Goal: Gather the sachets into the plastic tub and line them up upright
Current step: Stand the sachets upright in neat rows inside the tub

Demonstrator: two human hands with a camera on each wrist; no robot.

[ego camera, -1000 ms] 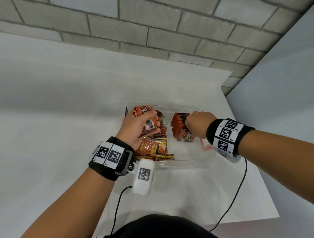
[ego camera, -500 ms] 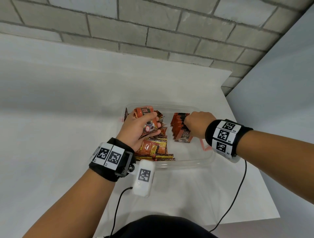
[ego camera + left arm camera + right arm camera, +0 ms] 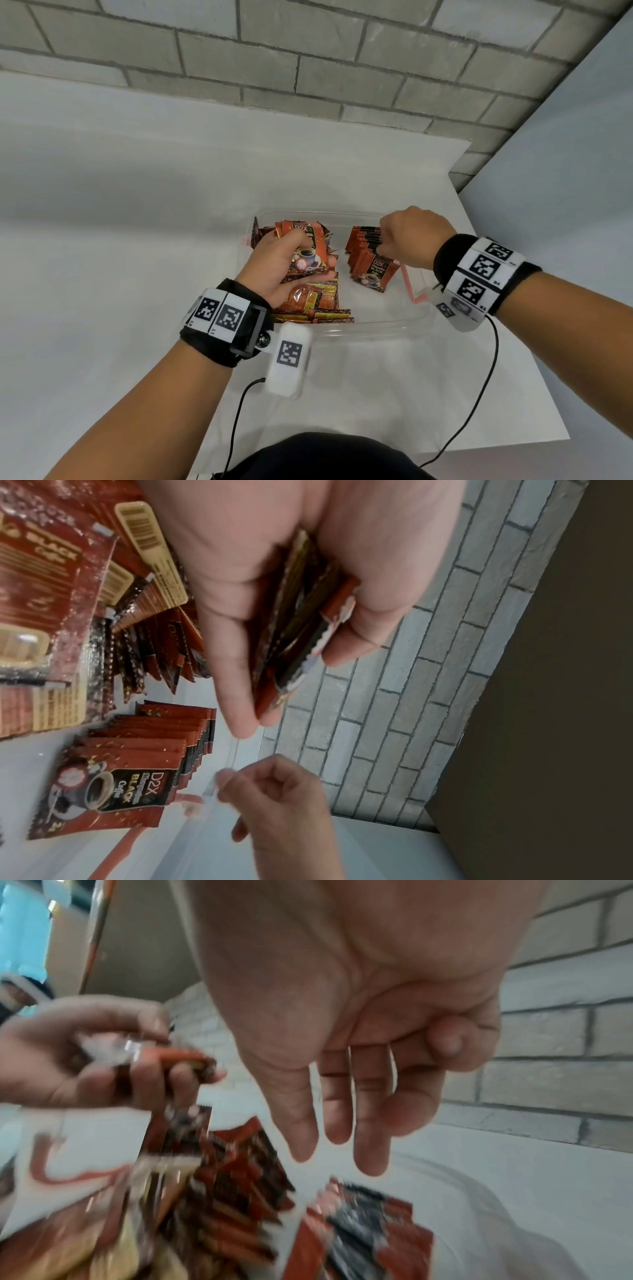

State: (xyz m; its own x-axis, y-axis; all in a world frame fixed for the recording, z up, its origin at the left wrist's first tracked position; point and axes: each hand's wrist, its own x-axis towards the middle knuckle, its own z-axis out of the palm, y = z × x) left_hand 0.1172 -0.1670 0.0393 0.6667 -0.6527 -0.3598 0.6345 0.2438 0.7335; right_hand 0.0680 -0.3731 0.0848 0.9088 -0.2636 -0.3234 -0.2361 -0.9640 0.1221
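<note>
Now | L hand (image 3: 277,270) grips flat foil sachets (image 3: 306,251) | R hand (image 3: 412,236) fingers loose, empty | clear plastic tub (image 3: 376,327)

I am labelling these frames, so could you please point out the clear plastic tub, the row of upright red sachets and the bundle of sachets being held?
Clear plastic tub (image 3: 370,329): head view, near rim.
Row of upright red sachets (image 3: 371,270): head view, front sachet's face.
Held bundle of red sachets (image 3: 310,255): head view, top sachet's face.

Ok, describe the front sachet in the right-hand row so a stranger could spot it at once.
Start at the clear tub on the white table. In its right half, a leaning row of red sachets runs from the far wall toward the person. The front sachet is the nearest one, the only one in the row showing its whole face: a coffee cup and "D2X Black Coffee".
</note>
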